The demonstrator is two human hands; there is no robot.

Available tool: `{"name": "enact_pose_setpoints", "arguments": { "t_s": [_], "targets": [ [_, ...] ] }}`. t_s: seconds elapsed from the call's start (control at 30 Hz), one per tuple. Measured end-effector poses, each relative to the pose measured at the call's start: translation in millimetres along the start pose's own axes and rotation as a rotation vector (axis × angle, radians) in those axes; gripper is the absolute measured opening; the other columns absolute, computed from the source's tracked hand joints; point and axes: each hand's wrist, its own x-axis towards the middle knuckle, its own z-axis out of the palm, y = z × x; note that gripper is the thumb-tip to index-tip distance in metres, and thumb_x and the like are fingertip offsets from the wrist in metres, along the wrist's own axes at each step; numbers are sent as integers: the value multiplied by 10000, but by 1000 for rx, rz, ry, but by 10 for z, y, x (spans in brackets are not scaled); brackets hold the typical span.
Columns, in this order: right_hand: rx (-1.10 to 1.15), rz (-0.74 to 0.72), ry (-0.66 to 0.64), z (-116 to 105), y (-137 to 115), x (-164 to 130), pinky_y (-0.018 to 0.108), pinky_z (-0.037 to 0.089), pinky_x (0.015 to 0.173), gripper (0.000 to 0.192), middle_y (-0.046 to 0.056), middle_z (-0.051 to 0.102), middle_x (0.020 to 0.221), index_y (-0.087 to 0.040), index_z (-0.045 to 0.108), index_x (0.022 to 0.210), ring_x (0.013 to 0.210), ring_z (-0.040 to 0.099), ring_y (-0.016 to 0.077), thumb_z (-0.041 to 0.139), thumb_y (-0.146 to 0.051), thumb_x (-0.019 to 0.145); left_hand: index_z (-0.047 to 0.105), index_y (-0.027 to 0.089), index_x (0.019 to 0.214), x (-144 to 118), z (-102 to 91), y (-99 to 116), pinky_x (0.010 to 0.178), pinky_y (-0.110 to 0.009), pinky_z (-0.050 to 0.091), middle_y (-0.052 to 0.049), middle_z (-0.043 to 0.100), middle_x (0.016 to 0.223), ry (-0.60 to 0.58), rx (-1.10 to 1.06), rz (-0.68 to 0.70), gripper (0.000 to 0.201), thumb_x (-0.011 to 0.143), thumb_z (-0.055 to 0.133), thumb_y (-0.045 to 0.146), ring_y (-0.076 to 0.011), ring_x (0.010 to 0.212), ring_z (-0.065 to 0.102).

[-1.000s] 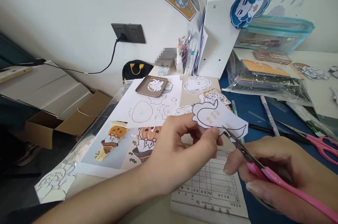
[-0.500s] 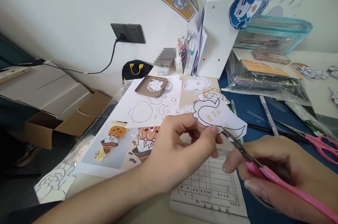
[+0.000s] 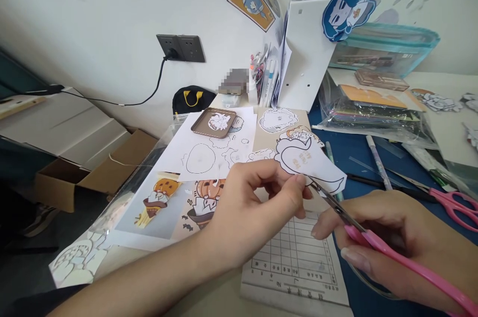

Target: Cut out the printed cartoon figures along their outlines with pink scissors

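My left hand [image 3: 254, 207] pinches a white paper cutout [image 3: 308, 162] with a black outline and orange lettering, held just above the desk. My right hand [image 3: 403, 245] grips pink-handled scissors [image 3: 373, 242]. Their metal blades meet the cutout's lower edge beside my left fingertips. Under both hands lies a printed grid sheet [image 3: 298, 262].
Printed cartoon sheets [image 3: 209, 150] and a small brown tray [image 3: 214, 123] lie behind my hands. A second pair of pink scissors [image 3: 453, 203], pens [image 3: 379, 162] and plastic sleeves [image 3: 373, 108] cover the blue mat at right. A white file holder [image 3: 308, 53] stands at the wall. A cardboard box [image 3: 93, 170] sits left.
The cutout has turned slightly and shifted up and right between my left fingers, while the scissor blades have advanced along its lower edge.
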Motion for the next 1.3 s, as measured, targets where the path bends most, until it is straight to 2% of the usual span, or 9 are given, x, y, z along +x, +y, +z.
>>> {"name": "enact_pose_setpoints", "arguments": {
  "t_s": [0.17,0.67,0.83,1.3],
  "targets": [
    [-21,-11,-25,-6,-3,40,191,301,365,273,-81,355,503,-251,757,871,404,339,92,513,-170,776,638,158,609,-5,-8,-5,523,-198,425,25,619,547,2,1,-7,262,851,609,252,-80,518,518],
    [-49,20,22,16,-25,63,202,320,342,269,-79,355,492,-256,749,813,387,340,105,506,-173,731,624,153,604,6,2,9,497,-189,402,32,584,532,-2,-3,-1,266,853,601,244,-73,500,493],
    [-21,60,-7,7,-22,58,191,303,344,279,-83,346,498,-248,739,814,400,324,99,493,-148,730,624,150,612,1,-9,-7,502,-181,406,35,593,547,-4,-2,0,263,859,596,238,-66,513,502],
    [-103,-14,9,-12,13,65,183,292,336,323,-82,366,498,-256,738,821,392,330,92,476,-106,706,612,146,597,14,5,7,492,-172,401,40,586,534,4,16,-12,268,850,597,234,-60,508,500]
  ]
}}
